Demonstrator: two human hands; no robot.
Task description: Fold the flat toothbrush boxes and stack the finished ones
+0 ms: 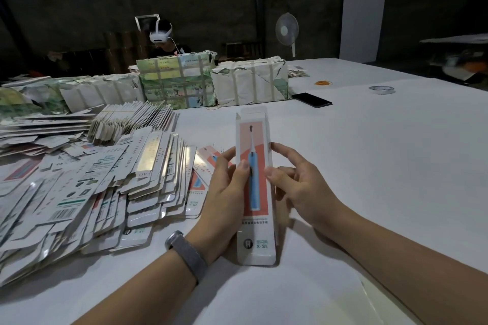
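Both hands hold one box point(254, 179) over the table point(383, 166): left grip point(227, 190) and right grip point(301, 187) pinch its sides; flat boxes point(92, 179) lie left.

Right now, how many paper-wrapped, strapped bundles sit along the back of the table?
3 clear ones: a low bundle at left, a taller printed bundle in the middle, a white bundle at right. More may lie hidden further left, where the wrapping is torn.

Two hands, left hand point(224, 187) and right hand point(298, 185), hold a toothbrush box point(254, 185) above a white tabletop point(383, 166), beside flat boxes point(105, 179).
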